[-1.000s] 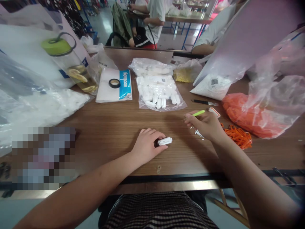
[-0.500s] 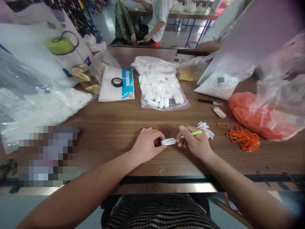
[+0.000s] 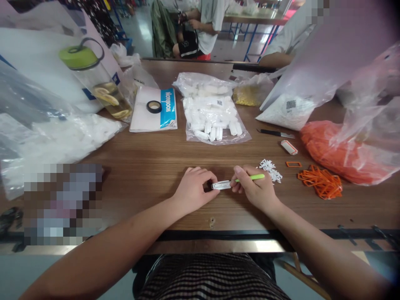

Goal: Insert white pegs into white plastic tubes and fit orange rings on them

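Between thumb and fingers, my left hand (image 3: 195, 187) pinches the left end of a small white plastic housing (image 3: 221, 185) with a row of dark marks along it. My right hand (image 3: 254, 185) is closed around a thin tool with a lime-green handle (image 3: 256, 177), held like a pen. Its tip points left and meets the housing's right end; the exact contact is too small to make out. Just beyond my right hand lies a pile of tiny white pieces (image 3: 271, 170). To the right are a heap of orange frames (image 3: 321, 182) and one single orange frame (image 3: 293, 164).
A white piece with an orange rim (image 3: 288, 147) and a black-handled knife (image 3: 275, 133) lie at right, near a bag of orange parts (image 3: 346, 154). Behind are a bag of white housings (image 3: 212, 118), a notebook (image 3: 145, 118) with black tape (image 3: 154, 106) and a bottle (image 3: 108, 98).
Both hands keep nearly the same position, the tool's tip still at the housing. In the background, the seated person's hands have risen and come together.
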`<state>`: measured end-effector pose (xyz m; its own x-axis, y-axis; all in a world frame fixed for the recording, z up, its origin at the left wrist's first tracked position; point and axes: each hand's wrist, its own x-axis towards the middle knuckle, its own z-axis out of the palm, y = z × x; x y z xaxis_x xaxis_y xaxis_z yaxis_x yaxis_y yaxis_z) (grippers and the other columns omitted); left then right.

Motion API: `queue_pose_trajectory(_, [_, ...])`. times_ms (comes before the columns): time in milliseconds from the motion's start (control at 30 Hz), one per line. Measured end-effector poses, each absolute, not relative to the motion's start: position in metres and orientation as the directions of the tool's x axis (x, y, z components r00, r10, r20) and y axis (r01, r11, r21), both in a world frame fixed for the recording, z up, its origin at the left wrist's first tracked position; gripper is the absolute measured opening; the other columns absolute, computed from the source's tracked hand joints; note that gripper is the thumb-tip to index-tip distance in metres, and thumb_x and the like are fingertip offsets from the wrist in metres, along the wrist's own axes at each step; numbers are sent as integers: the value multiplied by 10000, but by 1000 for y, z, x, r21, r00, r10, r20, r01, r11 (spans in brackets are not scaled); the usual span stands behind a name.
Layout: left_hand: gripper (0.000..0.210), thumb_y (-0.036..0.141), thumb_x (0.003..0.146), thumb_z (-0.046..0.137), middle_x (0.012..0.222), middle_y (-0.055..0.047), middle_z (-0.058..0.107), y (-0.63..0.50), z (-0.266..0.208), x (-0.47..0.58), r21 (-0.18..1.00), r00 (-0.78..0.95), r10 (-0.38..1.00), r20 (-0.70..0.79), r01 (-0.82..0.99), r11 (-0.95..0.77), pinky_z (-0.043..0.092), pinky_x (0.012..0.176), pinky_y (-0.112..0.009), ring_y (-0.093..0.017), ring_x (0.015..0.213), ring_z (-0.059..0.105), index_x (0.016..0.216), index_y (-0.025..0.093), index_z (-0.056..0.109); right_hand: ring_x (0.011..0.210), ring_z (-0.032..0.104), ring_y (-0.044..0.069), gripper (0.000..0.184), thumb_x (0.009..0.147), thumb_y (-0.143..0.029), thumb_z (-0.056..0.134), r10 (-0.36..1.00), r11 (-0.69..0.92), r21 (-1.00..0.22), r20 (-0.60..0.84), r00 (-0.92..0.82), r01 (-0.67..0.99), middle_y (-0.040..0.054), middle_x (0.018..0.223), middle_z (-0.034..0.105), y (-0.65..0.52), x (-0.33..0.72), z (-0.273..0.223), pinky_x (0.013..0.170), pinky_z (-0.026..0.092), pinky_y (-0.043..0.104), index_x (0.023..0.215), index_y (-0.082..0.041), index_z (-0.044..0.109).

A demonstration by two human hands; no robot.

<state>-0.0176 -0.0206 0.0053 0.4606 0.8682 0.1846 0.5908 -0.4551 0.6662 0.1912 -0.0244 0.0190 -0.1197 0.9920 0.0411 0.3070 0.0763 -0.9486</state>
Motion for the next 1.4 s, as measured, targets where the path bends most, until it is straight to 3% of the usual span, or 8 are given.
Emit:
queue_pose_trajectory(200, [137,286,785,749,820,21,683,-21,6,-16,680,437,879,188,588,-438,370,819,-374,-193,823,582,825,221,635,518,570,96,375,985,-339,505,918,370,-762,210,-337,532,-2,569,616,-31,187,36,548,440,242,663,-182,620])
queue_pose_trajectory(367, [141,290,787,753,849,14,699,-21,6,-16,693,428,880,205,571,-440,372,829,-375,-196,850,595,834,214,643,496,512,95,382,983,-333,504,867,481,-662,265,-421,574,-7,553,574,-31,180,39,524,390,257,633,-190,559])
queue_pose_trajectory(567, [107,275,801,728,827,27,690,-21,7,-16,686,450,870,204,568,-454,361,800,-366,-188,815,592,835,226,640,486,595,103,397,986,-382,497,960,269,-873,207,-190,407,7,578,635,-31,185,25,502,465,232,667,-184,624])
queue_pose_trajectory(700, [103,281,803,718,841,19,694,-20,6,-16,680,457,868,196,574,-456,361,805,-370,-195,817,587,855,231,644,451,597,108,422,972,-443,502,985,158,-942,129,-116,297,19,597,651,-31,185,24,428,457,223,677,-173,636])
queue_pose_trajectory(1400, [108,287,812,710,823,32,686,-20,8,-17,687,459,869,184,572,-448,360,816,-376,-186,818,588,841,229,624,464,599,101,425,973,-445,496,984,149,-921,103,-145,361,16,604,655,-31,185,20,461,475,222,673,-176,631])
